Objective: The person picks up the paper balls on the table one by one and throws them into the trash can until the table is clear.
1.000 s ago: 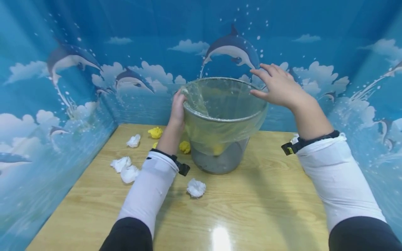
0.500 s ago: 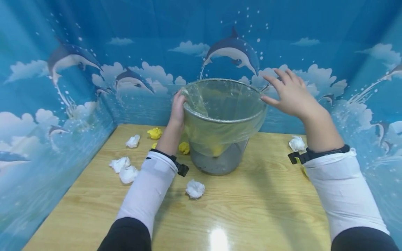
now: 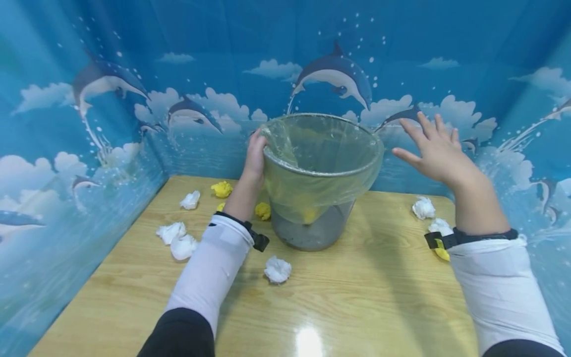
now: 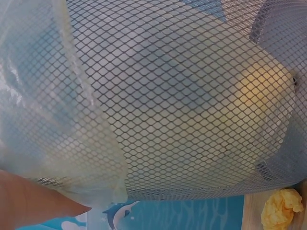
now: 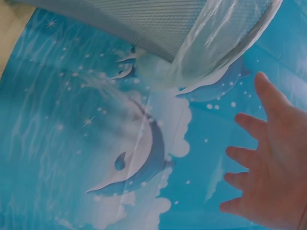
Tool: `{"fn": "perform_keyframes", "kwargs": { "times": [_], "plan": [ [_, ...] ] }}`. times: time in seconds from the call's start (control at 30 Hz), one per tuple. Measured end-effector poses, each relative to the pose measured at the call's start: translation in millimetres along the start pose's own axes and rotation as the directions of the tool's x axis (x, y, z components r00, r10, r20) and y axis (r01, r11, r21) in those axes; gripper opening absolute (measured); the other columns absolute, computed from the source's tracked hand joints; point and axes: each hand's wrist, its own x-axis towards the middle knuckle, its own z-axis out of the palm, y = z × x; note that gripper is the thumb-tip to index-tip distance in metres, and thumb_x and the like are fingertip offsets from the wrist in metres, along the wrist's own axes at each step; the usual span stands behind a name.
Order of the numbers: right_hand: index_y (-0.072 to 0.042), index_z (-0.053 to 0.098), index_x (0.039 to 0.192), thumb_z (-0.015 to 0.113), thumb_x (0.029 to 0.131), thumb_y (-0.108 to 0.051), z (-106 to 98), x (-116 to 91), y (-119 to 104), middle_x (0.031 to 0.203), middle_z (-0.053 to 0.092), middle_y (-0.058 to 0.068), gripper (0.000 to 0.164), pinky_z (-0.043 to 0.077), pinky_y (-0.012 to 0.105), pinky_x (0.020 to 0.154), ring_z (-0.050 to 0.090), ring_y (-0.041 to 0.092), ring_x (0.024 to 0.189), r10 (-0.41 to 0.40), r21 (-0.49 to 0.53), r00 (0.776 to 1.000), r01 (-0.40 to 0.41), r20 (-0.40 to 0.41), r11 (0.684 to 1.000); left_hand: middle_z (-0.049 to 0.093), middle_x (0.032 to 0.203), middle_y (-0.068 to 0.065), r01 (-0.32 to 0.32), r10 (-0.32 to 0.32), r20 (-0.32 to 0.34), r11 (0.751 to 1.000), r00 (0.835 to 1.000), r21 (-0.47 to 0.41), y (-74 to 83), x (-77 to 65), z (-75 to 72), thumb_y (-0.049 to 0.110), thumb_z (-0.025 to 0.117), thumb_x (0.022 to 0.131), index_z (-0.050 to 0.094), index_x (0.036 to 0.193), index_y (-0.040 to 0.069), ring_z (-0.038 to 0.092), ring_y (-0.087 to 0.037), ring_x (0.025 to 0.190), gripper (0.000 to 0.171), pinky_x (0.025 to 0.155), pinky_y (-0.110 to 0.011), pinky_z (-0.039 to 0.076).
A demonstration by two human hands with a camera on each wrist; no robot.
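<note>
A grey mesh wastebasket point(image 3: 308, 237) stands on the table, lined with a thin, clear, yellowish plastic bag point(image 3: 330, 191). The bag is folded out over the rim and hangs down the outside. At the left side of the rim my left hand point(image 3: 256, 154) grips basket and bag. The left wrist view shows one finger point(image 4: 33, 201) at the bag's edge beside the mesh. My right hand point(image 3: 439, 152) hovers to the right of the rim, fingers spread, holding nothing. In the right wrist view the right hand point(image 5: 280, 158) is apart from the bag's edge.
Crumpled white paper balls point(image 3: 277, 269) lie in front of the basket and at both sides. Several yellow paper balls point(image 3: 221, 189) lie left of it, and one point(image 3: 441, 252) near the right wrist. A blue dolphin-print curtain point(image 3: 214, 59) encloses the table point(image 3: 339, 307).
My right hand has moved away from the rim to the right, spreading its fingers and uncovering paper balls near that wrist. The left hand has stayed on the rim.
</note>
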Motion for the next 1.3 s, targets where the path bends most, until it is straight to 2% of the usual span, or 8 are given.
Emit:
{"fn": "perform_keyframes", "kwargs": {
  "times": [0.3, 0.57, 0.87, 1.03, 1.17, 1.3],
  "plan": [
    [-0.027, -0.009, 0.156, 0.028, 0.098, -0.062, 21.1, -12.1, 23.8, 0.157, -0.025, 0.017, 0.077, -0.016, 0.073, 0.102, -0.034, 0.04, 0.137, 0.011, 0.0, 1.0, -0.011, 0.006, 1.0, 0.009, 0.163, 0.002, -0.023, 0.023, 0.007, 1.0, 1.0, -0.013, -2.4, -1.0, -2.6, 0.018, 0.036, 0.092, 0.022, 0.155, 0.02, 0.005, -0.02, 0.15, 0.065, 0.104, -0.039, 0.028],
    [-0.022, -0.009, 0.156, 0.032, 0.098, -0.06, 45.8, -25.6, 44.7, 0.156, -0.027, 0.02, 0.08, -0.014, 0.072, 0.104, -0.03, 0.047, 0.137, 0.042, 0.025, 0.997, -0.044, 0.066, 0.999, 0.008, 0.164, 0.002, -0.003, 0.003, -0.006, 1.0, 1.0, -0.006, -6.8, -3.4, -1.9, 0.019, 0.038, 0.091, 0.023, 0.155, 0.021, 0.003, -0.022, 0.151, 0.065, 0.106, -0.041, 0.028],
    [-0.019, -0.008, 0.156, 0.033, 0.097, -0.063, 67.0, -43.2, 70.5, 0.154, -0.023, 0.028, 0.085, -0.012, 0.076, 0.101, -0.025, 0.055, 0.135, 0.089, -0.009, 0.99, -0.089, 0.108, 0.996, 0.007, 0.164, 0.002, 0.002, -0.002, 0.001, 1.0, 1.0, -0.009, -8.5, -4.5, -1.3, 0.02, 0.038, 0.091, 0.023, 0.155, 0.021, 0.004, -0.022, 0.151, 0.065, 0.111, -0.044, 0.025],
    [-0.018, -0.008, 0.156, 0.034, 0.096, -0.063, 80.5, -55.8, 88.1, 0.153, -0.023, 0.03, 0.086, -0.012, 0.077, 0.1, -0.024, 0.057, 0.134, 0.12, 0.004, 0.984, -0.122, 0.134, 0.993, 0.007, 0.164, 0.002, -0.004, 0.004, 0.008, 1.0, 1.0, -0.008, -7.4, -3.3, -2.0, 0.019, 0.037, 0.091, 0.022, 0.155, 0.02, 0.003, -0.021, 0.151, 0.066, 0.108, -0.042, 0.027],
    [-0.015, -0.007, 0.156, 0.034, 0.095, -0.066, 93.6, -64.4, 101.1, 0.153, -0.019, 0.034, 0.089, -0.008, 0.078, 0.1, -0.021, 0.06, 0.133, 0.133, 0.001, 0.979, -0.134, 0.154, 0.991, 0.009, 0.163, 0.002, -0.014, 0.014, 0.007, 1.0, 1.0, -0.008, -6.5, -2.2, -2.8, 0.018, 0.037, 0.091, 0.022, 0.155, 0.021, 0.005, -0.02, 0.15, 0.065, 0.106, -0.04, 0.027],
    [-0.011, -0.003, 0.156, 0.036, 0.097, -0.062, 105.0, -74.5, 109.6, 0.152, -0.014, 0.037, 0.087, -0.004, 0.08, 0.099, -0.018, 0.061, 0.133, 0.125, 0.007, 0.978, -0.128, 0.169, 0.992, 0.008, 0.163, 0.002, -0.026, 0.026, 0.009, 1.0, 1.0, -0.017, -4.9, -1.0, -0.4, 0.019, 0.036, 0.092, 0.022, 0.155, 0.02, 0.005, -0.021, 0.15, 0.065, 0.105, -0.04, 0.027]
  ]
}}
